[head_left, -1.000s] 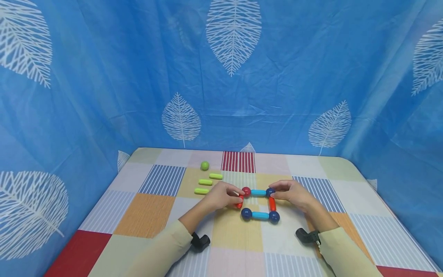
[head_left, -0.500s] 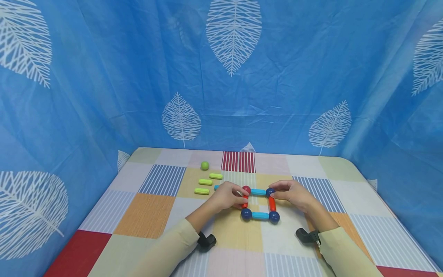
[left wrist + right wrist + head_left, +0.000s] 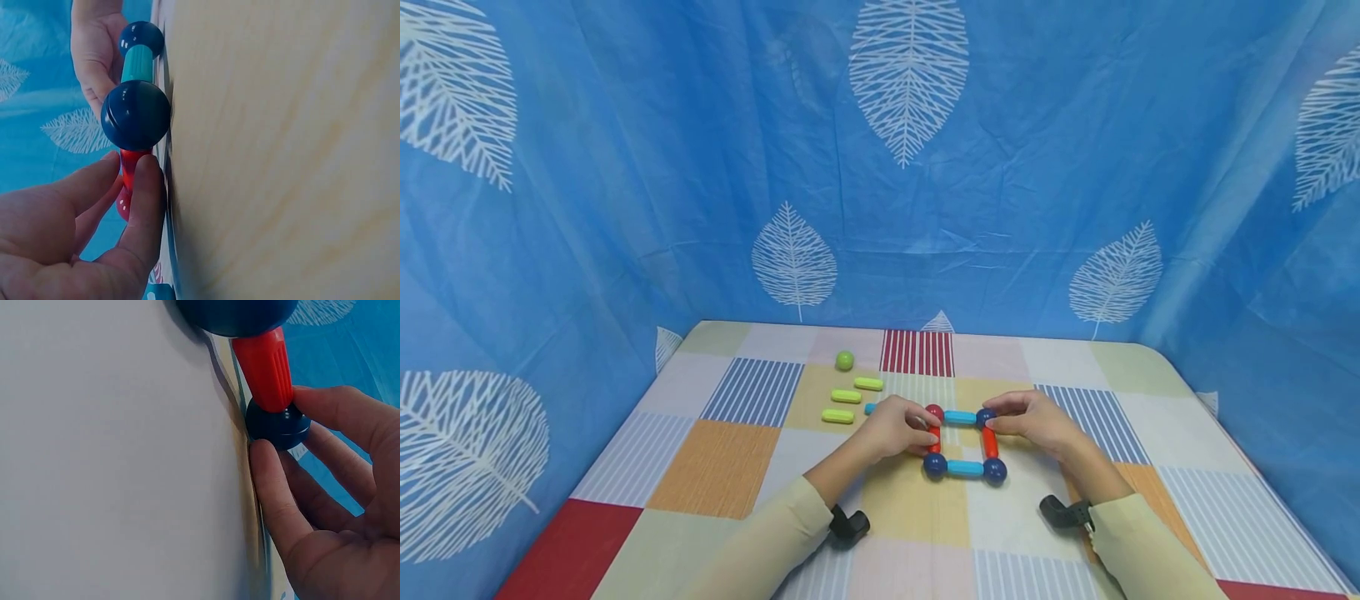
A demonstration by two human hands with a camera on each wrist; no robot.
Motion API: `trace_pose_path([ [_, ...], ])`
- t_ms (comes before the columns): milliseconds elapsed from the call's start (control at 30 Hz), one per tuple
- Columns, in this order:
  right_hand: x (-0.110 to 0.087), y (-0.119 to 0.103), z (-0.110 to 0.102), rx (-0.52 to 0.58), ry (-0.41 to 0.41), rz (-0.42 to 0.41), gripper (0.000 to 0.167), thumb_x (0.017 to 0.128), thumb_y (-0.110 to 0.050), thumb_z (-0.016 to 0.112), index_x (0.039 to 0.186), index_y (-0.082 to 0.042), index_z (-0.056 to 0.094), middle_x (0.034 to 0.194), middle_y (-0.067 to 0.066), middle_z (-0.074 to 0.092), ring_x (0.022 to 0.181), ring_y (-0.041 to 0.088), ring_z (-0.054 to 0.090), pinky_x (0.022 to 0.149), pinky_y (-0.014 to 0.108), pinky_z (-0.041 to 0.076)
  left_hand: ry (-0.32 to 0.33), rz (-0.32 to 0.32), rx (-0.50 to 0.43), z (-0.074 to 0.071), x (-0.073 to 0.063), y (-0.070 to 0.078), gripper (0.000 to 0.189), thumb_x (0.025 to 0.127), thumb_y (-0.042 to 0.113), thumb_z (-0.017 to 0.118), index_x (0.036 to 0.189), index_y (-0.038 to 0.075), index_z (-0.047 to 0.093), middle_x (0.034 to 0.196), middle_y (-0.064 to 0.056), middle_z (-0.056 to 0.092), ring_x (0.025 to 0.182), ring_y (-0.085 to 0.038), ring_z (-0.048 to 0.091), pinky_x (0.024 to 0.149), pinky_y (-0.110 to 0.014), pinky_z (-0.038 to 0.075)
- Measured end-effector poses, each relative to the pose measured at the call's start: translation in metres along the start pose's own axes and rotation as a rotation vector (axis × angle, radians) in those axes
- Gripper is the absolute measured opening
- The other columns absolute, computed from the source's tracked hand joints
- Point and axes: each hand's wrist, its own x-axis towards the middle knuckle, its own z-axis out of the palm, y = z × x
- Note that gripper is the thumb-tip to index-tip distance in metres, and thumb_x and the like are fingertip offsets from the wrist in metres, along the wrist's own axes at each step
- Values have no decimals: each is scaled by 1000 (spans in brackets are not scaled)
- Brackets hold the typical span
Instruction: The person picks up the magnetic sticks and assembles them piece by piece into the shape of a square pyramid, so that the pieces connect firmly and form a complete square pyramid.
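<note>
A square of rods and balls lies on the table. Its near and far sides are light-blue rods (image 3: 965, 468), its left and right sides red rods. One corner is a red ball (image 3: 934, 412); the others are dark-blue balls (image 3: 995, 471). My left hand (image 3: 891, 429) pinches the left red rod (image 3: 129, 164) between thumb and fingers, right beside the near-left dark-blue ball (image 3: 135, 115). At the far-right corner, my right hand (image 3: 1033, 421) holds the dark-blue ball (image 3: 278, 428) between thumb and fingers, where the right red rod (image 3: 267, 369) joins it.
Several loose pieces lie left of the square: yellow-green rods (image 3: 838, 416), a green ball (image 3: 845, 360) behind them, and a light-blue rod (image 3: 870, 408) partly hidden by my left hand. A patchwork cloth (image 3: 715, 467) covers the table; blue curtains (image 3: 880, 167) stand around it.
My left hand has moved right with the red rod, bringing it in line between the red ball and near-left dark-blue ball. The light-blue rod behind that hand has come into view. My right hand stays put.
</note>
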Motion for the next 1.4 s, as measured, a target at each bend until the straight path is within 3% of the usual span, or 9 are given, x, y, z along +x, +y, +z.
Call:
trace_pose_path([
  [267, 3, -6, 3, -78, 33, 42, 38, 86, -21, 83, 121, -9, 75, 118, 10, 74, 100, 22, 61, 82, 28, 56, -5, 20, 39, -4, 2, -3, 18, 87, 4, 79, 104, 11, 80, 95, -6, 72, 72, -15, 72, 66, -27, 60],
  [433, 3, -8, 3, -89, 34, 47, 38, 86, -20, 83, 121, -8, 75, 118, 10, 74, 101, 22, 61, 82, 28, 56, -1, 48, 98, -13, 1, -5, 19, 89, 9, 79, 107, 14, 80, 96, -5, 73, 73, -15, 72, 62, -27, 56],
  [733, 6, -1, 0, -79, 28, 30, 37, 86, -20, 83, 119, -7, 75, 114, 8, 75, 96, 21, 62, 82, 29, 56, 52, 115, 215, -41, -7, -11, 22, 93, 13, 76, 115, 11, 76, 98, -4, 75, 75, -13, 70, 68, -28, 59],
  [967, 6, 0, -1, -86, 15, 15, 35, 86, -20, 83, 118, -7, 75, 114, 9, 75, 97, 22, 63, 81, 29, 56, 110, 169, 324, -68, -16, -17, 21, 94, 13, 74, 114, 9, 76, 100, -5, 75, 82, -12, 65, 68, -26, 55],
  [1200, 6, -1, 0, -97, 6, -7, 36, 87, -20, 81, 119, -6, 74, 117, 12, 74, 98, 22, 64, 82, 30, 55, 182, 198, 398, -90, -24, -26, 18, 93, 11, 74, 111, 9, 77, 101, -3, 76, 90, -15, 67, 77, -31, 58],
  [1400, 6, -1, 0, -66, 6, -6, 37, 88, -20, 80, 122, -6, 73, 120, 12, 73, 103, 23, 64, 83, 31, 54, 188, 218, 451, -104, -26, -35, 16, 93, 9, 74, 108, 13, 78, 103, 1, 75, 92, -12, 66, 85, -34, 58],
])
